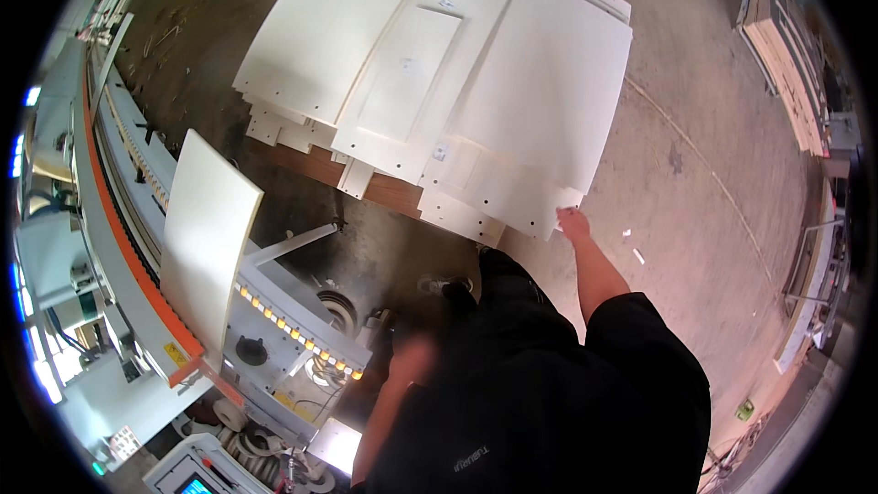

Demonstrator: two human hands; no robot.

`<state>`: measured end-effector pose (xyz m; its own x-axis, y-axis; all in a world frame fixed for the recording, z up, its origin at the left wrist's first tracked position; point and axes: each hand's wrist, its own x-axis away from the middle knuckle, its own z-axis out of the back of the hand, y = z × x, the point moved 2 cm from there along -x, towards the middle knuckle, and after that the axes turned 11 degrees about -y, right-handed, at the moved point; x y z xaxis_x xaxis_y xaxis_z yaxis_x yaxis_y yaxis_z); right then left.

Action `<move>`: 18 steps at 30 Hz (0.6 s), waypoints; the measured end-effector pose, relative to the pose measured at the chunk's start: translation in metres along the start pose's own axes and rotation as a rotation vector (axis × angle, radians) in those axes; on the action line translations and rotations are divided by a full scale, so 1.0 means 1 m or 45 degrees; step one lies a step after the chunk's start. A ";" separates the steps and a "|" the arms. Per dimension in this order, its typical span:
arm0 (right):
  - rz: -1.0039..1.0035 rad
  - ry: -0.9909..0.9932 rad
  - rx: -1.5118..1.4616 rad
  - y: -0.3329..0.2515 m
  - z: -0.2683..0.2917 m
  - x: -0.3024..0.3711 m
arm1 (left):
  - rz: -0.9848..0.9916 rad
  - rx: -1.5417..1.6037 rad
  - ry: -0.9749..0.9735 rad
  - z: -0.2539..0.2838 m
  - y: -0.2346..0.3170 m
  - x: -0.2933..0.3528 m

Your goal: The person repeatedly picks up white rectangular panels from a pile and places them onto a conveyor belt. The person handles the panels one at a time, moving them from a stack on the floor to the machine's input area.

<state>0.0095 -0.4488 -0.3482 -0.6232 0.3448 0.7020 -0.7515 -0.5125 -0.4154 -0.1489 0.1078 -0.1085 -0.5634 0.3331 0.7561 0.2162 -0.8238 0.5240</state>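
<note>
A stack of flat white panels (549, 82) lies ahead of me, with several round holes along the near edges. At the near right corner of the stack, my right hand (573, 222) has its fingers closed on the edge of a panel. My left hand (413, 359) is low in front of my body, beside the machine, and smeared by motion; its fingers cannot be made out. To the left, a single white panel (208, 238) rests on the edge of a long machine (151, 265) with an orange strip.
A row of yellow-lit rollers (297, 331) runs along the machine's near side. A metal arm (293, 244) sticks out from it toward the stack. At the lower left is a control screen (197, 485). More stacked boards (782, 64) stand far right; paper scraps (638, 256) lie on the floor.
</note>
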 end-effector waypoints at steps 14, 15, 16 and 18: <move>-0.492 0.175 -1.151 -0.004 0.065 -0.088 | 0.102 0.068 -0.044 -0.044 -0.012 -0.001; -0.474 0.152 -1.184 0.000 0.067 -0.086 | 0.059 0.090 -0.032 -0.043 -0.013 -0.007; -0.457 0.109 -1.197 0.003 0.068 -0.083 | 0.015 0.110 -0.022 -0.040 -0.014 -0.011; -0.409 0.035 -1.212 0.011 0.070 -0.079 | 0.096 0.071 -0.093 -0.020 0.007 -0.022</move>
<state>0.0658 -0.5364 -0.3679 -0.3563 0.3803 0.8535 -0.7377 0.4461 -0.5067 -0.1504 0.0857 -0.1293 -0.4846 0.3055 0.8196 0.3010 -0.8216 0.4842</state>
